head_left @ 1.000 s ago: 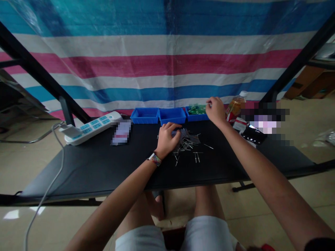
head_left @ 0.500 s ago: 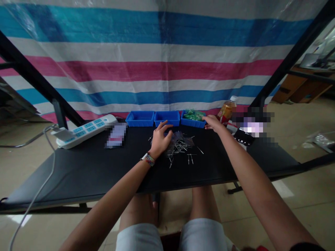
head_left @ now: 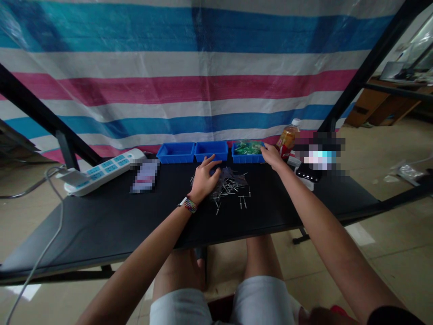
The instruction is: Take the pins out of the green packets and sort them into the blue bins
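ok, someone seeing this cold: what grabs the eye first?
The striped tarp in blue, white and pink fills the whole background. On the black table, the left hand rests beside a heap of small metal pins, while the right hand reaches the rightmost of three blue trays, the one holding green parts.

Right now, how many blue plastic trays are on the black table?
3, in a row along the black table's far edge: left blue plastic tray and middle tray look empty, right tray holds green pieces beside the right hand.
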The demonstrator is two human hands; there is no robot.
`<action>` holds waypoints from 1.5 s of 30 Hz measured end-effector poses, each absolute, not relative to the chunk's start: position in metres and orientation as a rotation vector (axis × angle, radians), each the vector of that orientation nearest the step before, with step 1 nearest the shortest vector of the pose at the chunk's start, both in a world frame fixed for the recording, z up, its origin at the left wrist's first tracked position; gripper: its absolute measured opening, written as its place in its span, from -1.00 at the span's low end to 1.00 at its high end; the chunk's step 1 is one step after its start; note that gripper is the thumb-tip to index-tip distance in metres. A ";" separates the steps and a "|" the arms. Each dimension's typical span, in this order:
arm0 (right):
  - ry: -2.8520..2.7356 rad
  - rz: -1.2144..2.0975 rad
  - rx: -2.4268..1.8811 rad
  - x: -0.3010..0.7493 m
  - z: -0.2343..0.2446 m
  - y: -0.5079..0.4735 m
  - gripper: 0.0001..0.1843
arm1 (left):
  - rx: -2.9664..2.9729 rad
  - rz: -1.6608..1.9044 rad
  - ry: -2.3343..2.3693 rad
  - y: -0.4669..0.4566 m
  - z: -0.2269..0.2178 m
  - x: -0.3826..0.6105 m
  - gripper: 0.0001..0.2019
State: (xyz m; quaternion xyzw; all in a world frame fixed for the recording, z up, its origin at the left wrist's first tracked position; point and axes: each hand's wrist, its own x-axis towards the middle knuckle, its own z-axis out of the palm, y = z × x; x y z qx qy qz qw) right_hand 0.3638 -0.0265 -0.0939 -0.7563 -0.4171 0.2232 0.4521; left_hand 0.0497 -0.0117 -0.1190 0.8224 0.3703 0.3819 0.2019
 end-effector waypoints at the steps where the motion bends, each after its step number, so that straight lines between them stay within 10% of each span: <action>1: -1.018 0.603 -1.851 0.363 -0.093 -0.029 -0.82 | 2.325 1.038 1.029 -0.013 -0.118 0.050 -0.59; 10: -0.584 1.228 -1.324 0.355 -0.079 -0.068 -0.60 | 2.551 0.621 0.944 -0.036 -0.104 0.054 -0.48; 23: -1.221 0.016 -1.491 0.294 -0.105 -0.177 -0.29 | 2.436 0.850 0.832 -0.037 -0.107 0.054 -0.55; 45: -1.625 -0.147 -1.573 0.285 -0.097 -0.186 -0.45 | 2.539 0.728 0.748 -0.035 -0.113 0.050 -0.35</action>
